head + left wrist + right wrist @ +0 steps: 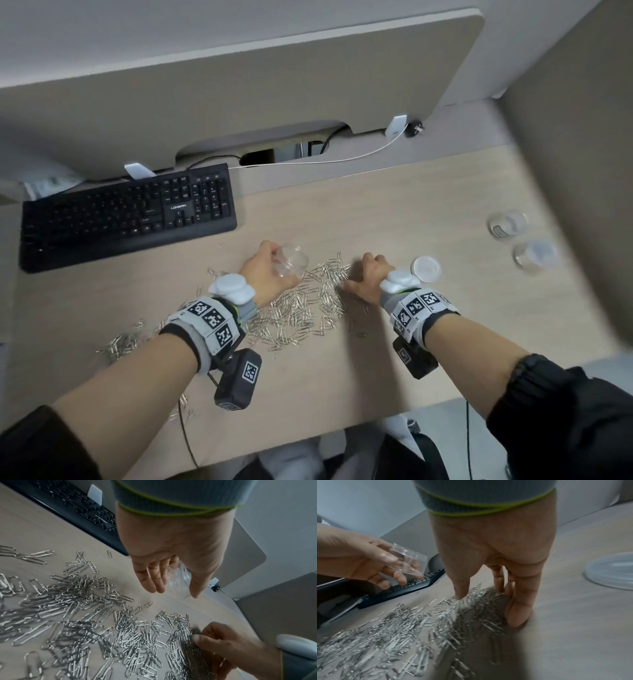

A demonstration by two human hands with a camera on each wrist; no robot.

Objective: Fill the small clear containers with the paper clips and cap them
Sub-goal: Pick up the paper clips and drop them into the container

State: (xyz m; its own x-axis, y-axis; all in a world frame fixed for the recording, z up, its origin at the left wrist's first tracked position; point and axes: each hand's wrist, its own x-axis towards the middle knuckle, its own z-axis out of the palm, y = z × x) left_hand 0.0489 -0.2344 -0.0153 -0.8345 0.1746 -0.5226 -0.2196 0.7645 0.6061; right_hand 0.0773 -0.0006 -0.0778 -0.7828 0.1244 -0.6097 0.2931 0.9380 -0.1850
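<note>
A clear small container (293, 262) (180, 577) (409, 561) is tilted just above the desk, gripped by my left hand (284, 265) (175, 589) (388, 566) between thumb and fingers. It looks empty. Silver paper clips (301, 308) (85, 615) (402, 628) lie scattered in a wide heap below and between both hands. My right hand (351, 272) (202, 634) (488, 608) is down on the right edge of the heap, its thumb and curled fingers closing on a bunch of clips. A round translucent lid (425, 269) (611, 572) lies flat just right of that hand.
Two more clear containers (508, 224) (534, 257) stand blurred at the far right of the desk (394, 212). A black keyboard (126, 216) sits at the back left. A white cable (342, 159) runs along the back edge under the divider panel.
</note>
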